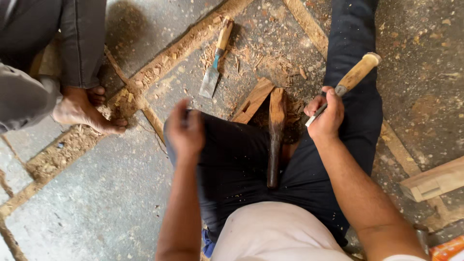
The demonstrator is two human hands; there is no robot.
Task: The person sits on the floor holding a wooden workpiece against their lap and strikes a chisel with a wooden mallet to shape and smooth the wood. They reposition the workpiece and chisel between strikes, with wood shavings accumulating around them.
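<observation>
While seated on the floor, right hand (327, 116) clenched a wooden-handled chisel (349, 81).
Dark wooden stick (276, 135) lay at nine o'clock, long axis twelve-to-six; left hand (185, 129) loosely curled, holding nothing.

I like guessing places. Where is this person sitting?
Probably a woodworking spot on a bare stone floor: wood shavings lie about, a chisel rests nearby, and the right hand holds another chisel.

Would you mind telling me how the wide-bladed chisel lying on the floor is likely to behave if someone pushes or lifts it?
The chisel looks rigid: metal blade, wooden handle. Its flat blade rests on the floor, so it should slide rather than roll. It is probably blade-heavy, and the shavings around it may let it skid.
</observation>
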